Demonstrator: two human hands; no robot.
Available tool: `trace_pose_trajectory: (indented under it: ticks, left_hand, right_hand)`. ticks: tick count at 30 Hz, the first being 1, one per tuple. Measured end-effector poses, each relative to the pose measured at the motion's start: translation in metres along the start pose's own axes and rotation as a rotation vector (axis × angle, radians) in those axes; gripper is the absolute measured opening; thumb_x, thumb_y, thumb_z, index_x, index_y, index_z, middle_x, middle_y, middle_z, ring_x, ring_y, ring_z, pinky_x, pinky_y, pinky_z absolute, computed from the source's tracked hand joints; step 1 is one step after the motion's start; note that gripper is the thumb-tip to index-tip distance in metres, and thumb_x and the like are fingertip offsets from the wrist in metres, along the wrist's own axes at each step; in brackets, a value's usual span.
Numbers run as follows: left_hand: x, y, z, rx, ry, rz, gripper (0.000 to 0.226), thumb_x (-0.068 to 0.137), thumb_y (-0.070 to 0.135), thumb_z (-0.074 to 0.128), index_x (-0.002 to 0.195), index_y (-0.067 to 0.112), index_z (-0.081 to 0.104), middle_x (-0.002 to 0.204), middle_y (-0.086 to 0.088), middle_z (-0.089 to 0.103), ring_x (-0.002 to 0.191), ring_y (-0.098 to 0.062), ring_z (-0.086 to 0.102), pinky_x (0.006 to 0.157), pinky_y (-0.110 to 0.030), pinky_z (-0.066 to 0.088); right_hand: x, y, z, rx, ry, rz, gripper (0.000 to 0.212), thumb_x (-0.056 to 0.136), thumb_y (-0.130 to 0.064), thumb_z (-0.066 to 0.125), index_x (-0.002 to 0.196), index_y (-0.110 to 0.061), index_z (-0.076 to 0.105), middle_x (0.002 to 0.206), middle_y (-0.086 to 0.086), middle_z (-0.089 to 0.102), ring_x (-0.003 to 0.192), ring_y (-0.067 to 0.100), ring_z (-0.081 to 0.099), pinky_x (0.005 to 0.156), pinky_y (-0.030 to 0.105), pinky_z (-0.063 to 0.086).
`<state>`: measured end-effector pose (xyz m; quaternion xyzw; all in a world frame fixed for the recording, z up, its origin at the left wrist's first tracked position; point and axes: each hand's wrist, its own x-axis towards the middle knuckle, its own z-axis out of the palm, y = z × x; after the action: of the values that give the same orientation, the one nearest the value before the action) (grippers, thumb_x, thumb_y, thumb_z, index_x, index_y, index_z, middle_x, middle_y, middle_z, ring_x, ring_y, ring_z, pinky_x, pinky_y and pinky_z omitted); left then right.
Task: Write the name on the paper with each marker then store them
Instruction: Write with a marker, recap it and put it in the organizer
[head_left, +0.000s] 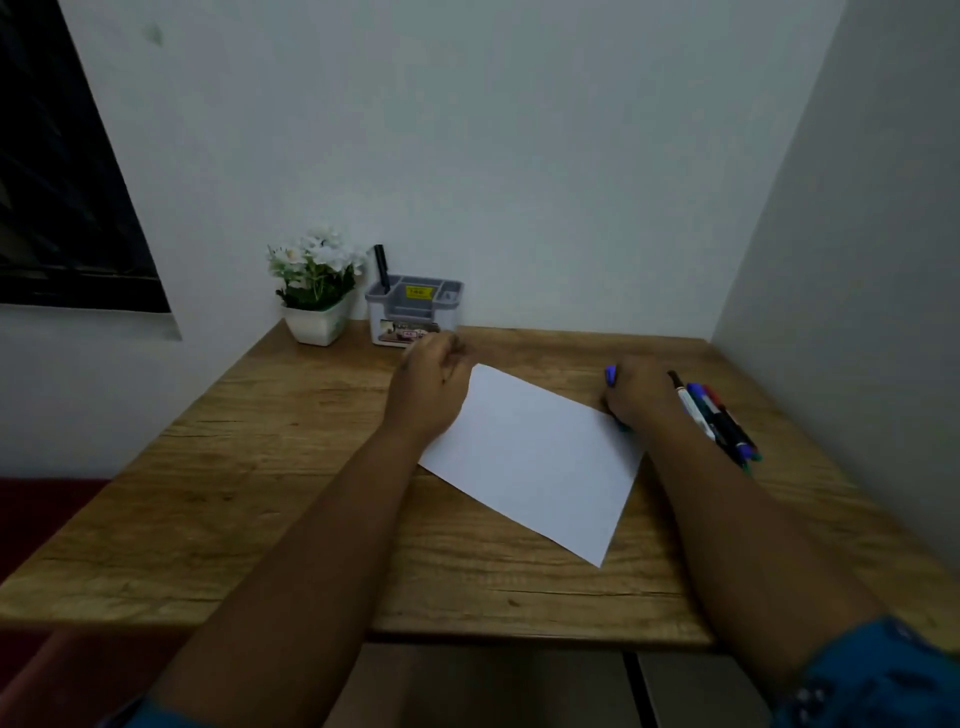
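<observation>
A single wide-angle head view looks forward and steeply down from above the person's own arms, close over the tabletop (291, 467). Both hands (431, 389) sit mid-frame; beyond them rises the wall corner, seemingly bent by the lens.

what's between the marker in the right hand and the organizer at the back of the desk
Nothing visible blocks it. The right hand holds a blue-capped marker; bare desk runs to the organizer. The left hand sits near the organizer's front, slightly off that path.
</observation>
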<state>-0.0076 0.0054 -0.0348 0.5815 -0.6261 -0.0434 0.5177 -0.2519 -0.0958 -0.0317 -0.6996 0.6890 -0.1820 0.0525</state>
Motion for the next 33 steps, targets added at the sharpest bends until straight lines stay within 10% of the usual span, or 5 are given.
trace_pose_trajectory:
  ticks: [10, 16, 24, 29, 33]
  left_hand:
    - [0.0, -0.004, 0.003, 0.45, -0.143, 0.328, 0.044, 0.098, 0.02, 0.05, 0.14, 0.009, 0.046, 0.145, -0.008, 0.045, 0.134, -0.023, 0.038, 0.112, -0.04, 0.025]
    - [0.002, -0.011, -0.006, 0.342, -0.491, 0.17, 0.023, 0.101, 0.028, 0.039, 0.104, 0.014, 0.056, 0.098, -0.004, 0.061, 0.089, -0.022, 0.057, 0.075, -0.038, 0.043]
    - [0.004, -0.034, -0.028, 0.061, -0.17, -0.193, 0.041, 0.093, 0.055, 0.047, 0.072, 0.02, 0.042, 0.067, 0.006, 0.045, 0.062, -0.013, 0.044, 0.056, -0.029, 0.032]
    - [0.007, -0.05, -0.041, 0.144, -0.161, -0.314, 0.028, 0.082, 0.033, 0.073, 0.079, 0.018, 0.049, 0.076, 0.005, 0.055, 0.068, -0.013, 0.05, 0.059, -0.028, 0.04]
    - [0.009, -0.053, -0.041, 0.167, -0.247, -0.378, 0.031, 0.077, 0.028, 0.078, 0.081, 0.016, 0.05, 0.082, 0.001, 0.058, 0.075, -0.015, 0.052, 0.067, -0.031, 0.042]
  right_hand:
    - [-0.037, -0.062, 0.015, 0.142, -0.018, -0.853, 0.02, 0.097, -0.007, 0.048, 0.115, -0.009, 0.057, 0.112, 0.008, 0.051, 0.085, 0.019, 0.05, 0.069, 0.028, 0.034]
    - [-0.046, -0.079, 0.014, -0.059, 0.049, -0.952, 0.037, 0.104, -0.041, 0.034, 0.115, -0.014, 0.057, 0.104, 0.006, 0.065, 0.088, 0.025, 0.061, 0.07, 0.041, 0.049]
    - [-0.036, -0.061, 0.001, 0.365, -0.077, -0.765, 0.048, 0.103, -0.013, 0.037, 0.145, -0.037, 0.039, 0.109, 0.0, 0.067, 0.09, 0.008, 0.061, 0.076, 0.024, 0.046]
    - [-0.032, -0.083, -0.001, 1.157, -0.489, -0.464, 0.022, 0.106, -0.022, 0.037, 0.119, -0.016, 0.055, 0.104, 0.004, 0.065, 0.089, 0.015, 0.068, 0.077, 0.025, 0.055]
    - [-0.027, -0.109, 0.012, 1.041, -0.667, -0.447, 0.008, 0.101, -0.02, 0.052, 0.105, -0.015, 0.056, 0.095, 0.001, 0.074, 0.079, 0.011, 0.071, 0.067, 0.018, 0.054]
